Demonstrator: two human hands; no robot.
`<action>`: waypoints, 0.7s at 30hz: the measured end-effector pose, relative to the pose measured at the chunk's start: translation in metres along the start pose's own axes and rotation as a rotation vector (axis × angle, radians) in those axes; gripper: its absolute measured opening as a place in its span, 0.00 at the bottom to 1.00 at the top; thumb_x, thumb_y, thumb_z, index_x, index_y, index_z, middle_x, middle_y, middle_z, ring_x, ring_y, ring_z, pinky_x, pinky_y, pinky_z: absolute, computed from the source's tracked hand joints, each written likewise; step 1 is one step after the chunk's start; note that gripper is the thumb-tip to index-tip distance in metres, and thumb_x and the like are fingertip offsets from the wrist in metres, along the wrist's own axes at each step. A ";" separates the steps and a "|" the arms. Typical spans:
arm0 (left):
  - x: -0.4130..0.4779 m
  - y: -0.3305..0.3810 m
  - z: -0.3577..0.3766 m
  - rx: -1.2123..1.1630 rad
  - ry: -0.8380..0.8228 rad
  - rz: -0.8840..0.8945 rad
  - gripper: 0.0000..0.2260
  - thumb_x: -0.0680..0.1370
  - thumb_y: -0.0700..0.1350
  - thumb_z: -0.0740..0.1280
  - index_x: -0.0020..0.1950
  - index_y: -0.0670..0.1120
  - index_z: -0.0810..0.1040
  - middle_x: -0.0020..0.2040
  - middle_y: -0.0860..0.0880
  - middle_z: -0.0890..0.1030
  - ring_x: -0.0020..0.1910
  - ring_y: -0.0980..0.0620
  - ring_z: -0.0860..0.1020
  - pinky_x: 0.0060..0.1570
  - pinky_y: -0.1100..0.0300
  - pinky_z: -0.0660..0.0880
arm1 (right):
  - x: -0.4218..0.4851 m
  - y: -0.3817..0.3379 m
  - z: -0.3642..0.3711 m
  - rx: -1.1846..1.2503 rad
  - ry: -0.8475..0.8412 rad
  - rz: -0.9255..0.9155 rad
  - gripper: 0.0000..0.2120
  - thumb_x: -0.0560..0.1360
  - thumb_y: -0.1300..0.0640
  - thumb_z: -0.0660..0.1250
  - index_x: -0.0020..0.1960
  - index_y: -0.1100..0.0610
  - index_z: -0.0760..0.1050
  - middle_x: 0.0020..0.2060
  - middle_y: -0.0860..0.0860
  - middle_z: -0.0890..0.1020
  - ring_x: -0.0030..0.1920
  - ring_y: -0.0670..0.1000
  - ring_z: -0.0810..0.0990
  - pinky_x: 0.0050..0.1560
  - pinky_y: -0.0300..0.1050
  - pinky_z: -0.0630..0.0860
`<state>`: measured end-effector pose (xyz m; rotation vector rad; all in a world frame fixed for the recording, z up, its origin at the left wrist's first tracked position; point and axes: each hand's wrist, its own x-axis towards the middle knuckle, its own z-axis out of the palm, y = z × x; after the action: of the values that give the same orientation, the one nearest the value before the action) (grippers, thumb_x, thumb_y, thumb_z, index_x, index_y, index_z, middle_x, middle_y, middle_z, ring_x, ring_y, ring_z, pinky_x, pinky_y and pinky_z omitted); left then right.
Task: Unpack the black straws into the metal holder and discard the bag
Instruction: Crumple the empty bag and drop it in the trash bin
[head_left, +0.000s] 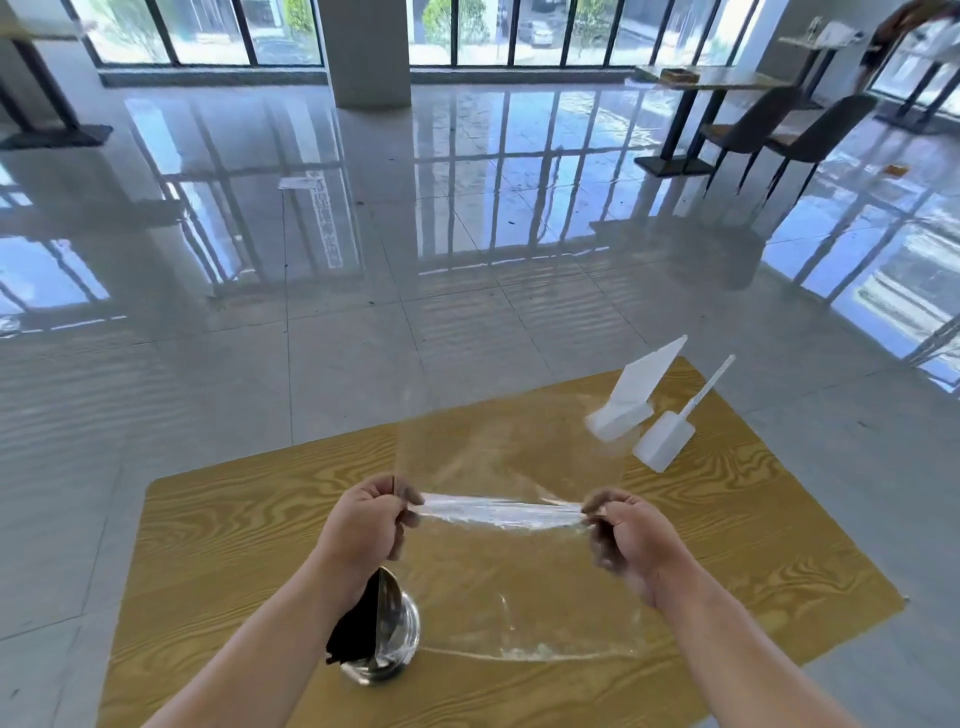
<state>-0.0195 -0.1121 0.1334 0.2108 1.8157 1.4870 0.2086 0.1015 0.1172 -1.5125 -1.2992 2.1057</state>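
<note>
Now both hands stretch the empty clear bag above the wood-grain table, with the straws already in the holder.

Nearest, the metal holder (387, 639) stands upright on the table (208, 530), partly behind the left wrist; the black straws (356, 631) stand in it, their long axis roughly vertical. Above it, the left hand (363, 525) and the right hand (631, 538) each have their fingers closed on an end of the transparent plastic bag (501, 512), pulled into a taut band running left to right, loose film hanging below and rising beyond. Farther right, two white plastic pieces (644, 410) sit on the table. Beyond lies glossy tiled floor (363, 234).
</note>
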 end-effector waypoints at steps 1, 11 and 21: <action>-0.003 -0.001 -0.003 -0.007 0.002 -0.019 0.16 0.84 0.32 0.58 0.42 0.42 0.81 0.31 0.45 0.80 0.21 0.52 0.68 0.22 0.61 0.65 | -0.002 0.002 0.004 0.010 -0.003 -0.004 0.21 0.81 0.72 0.51 0.41 0.58 0.78 0.29 0.55 0.75 0.25 0.50 0.68 0.24 0.38 0.63; -0.030 0.006 -0.040 -0.049 -0.047 -0.023 0.13 0.83 0.53 0.66 0.54 0.47 0.86 0.49 0.45 0.89 0.37 0.47 0.85 0.42 0.52 0.79 | -0.027 0.005 0.030 0.125 -0.120 -0.012 0.11 0.84 0.61 0.61 0.59 0.60 0.81 0.44 0.59 0.87 0.31 0.54 0.80 0.30 0.45 0.74; -0.042 0.005 -0.065 -0.025 0.068 0.214 0.19 0.78 0.28 0.66 0.60 0.49 0.81 0.48 0.41 0.87 0.37 0.47 0.84 0.43 0.50 0.80 | -0.081 0.021 0.042 0.145 -0.201 0.016 0.19 0.77 0.51 0.70 0.65 0.56 0.84 0.52 0.57 0.88 0.39 0.53 0.86 0.38 0.47 0.81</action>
<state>-0.0339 -0.1843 0.1589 0.3553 1.8739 1.6822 0.2138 0.0167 0.1555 -1.2845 -1.1695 2.3563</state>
